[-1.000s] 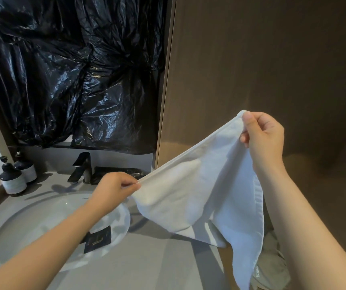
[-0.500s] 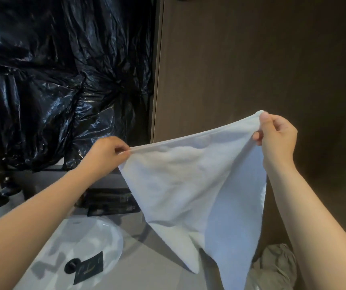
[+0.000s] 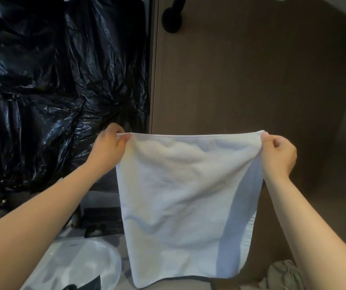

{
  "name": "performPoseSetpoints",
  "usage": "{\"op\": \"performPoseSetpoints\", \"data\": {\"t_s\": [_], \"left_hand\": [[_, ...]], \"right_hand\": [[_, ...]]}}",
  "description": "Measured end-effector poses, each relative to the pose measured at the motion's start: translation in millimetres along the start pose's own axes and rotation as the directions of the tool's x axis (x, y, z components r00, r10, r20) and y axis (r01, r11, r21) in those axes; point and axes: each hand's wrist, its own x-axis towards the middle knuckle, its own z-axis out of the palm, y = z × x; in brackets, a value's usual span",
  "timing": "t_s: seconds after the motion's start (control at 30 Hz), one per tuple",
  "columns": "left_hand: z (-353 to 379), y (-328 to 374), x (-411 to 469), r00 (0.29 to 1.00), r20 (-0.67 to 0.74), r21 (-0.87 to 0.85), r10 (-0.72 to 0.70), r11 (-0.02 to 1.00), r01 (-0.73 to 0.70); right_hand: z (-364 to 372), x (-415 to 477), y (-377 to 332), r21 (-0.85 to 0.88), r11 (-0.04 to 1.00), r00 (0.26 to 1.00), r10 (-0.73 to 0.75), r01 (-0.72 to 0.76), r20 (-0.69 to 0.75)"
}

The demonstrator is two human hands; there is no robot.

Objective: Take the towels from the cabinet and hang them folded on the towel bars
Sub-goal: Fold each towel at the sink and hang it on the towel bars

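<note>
A white towel (image 3: pixel 180 195) is held up in the air, spread flat to the right of the sink (image 3: pixel 67 266). Its top corners are pinched by the left hand (image 3: pixel 109 148) and the right hand (image 3: pixel 278 156). Removal from the cabinet is judged done for this one, while folding and hanging on a bar are left.
</note>
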Motion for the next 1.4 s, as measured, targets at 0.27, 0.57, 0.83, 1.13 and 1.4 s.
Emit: {"op": "performPoseSetpoints", "data": {"t_s": [0.27,0.57,0.83,1.13,1.4], "left_hand": [[8.3,9.7,-7.3,0.991,-0.109,-0.156,-0.082,0.986,0.064],[-14.5,14.9,-2.5,0.976,-0.162,-0.25,-0.144,0.963,0.1],[11.3,-3.2,3.2,0.97,-0.035,-0.241,-0.24,0.944,0.225],[76.9,-68.4,-64.1,0.959,0.108,0.028,-0.26,0.965,0.259],[90.4,-69.2,-69.9,0.936,0.127,0.009,-0.328,0.944,0.33]], "right_hand": [[7.4,-9.7,12.6,-0.061,0.998,0.999,-0.02,0.018,-0.026],[-7.9,-10.9,-16.7,-0.144,0.977,0.982,-0.17,0.158,-0.081],[10.0,0.7,12.9,-0.236,0.972,0.998,-0.004,0.019,0.065],[27.4,-38.1,129.5,-0.528,0.846,0.965,0.191,-0.069,0.18],[35.8,-46.5,156.7,-0.513,0.852,0.957,0.227,-0.104,0.182]]}}
